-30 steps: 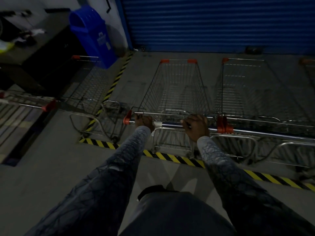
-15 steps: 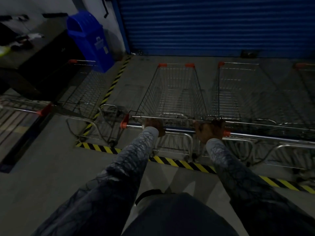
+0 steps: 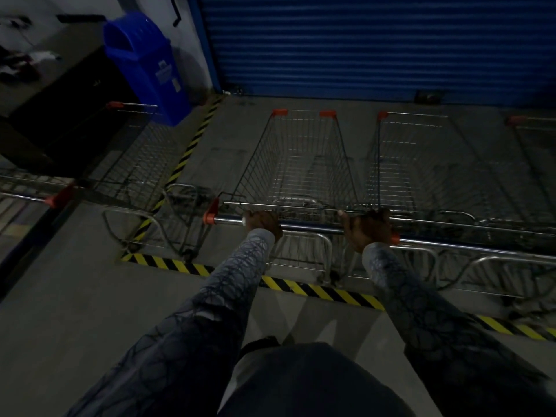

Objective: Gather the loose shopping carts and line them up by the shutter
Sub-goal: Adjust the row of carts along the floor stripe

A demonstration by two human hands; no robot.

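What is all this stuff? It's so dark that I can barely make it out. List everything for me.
Held wire shopping cart with orange caps: one, silver, centre, inside the taped bay.
Other wire carts: four at least partly visible, silver; two to the right, two at left.
Roller shutter: one, blue, across the back.
Plastic bin: one, blue, left of the shutter.
Hazard tape: striped lines, yellow and black, on the grey floor.
Counter: one, dark, far left.
Sleeves: two, grey patterned.
Left hand: grips the held cart's handle.
Right hand: grips the same handle's right end.
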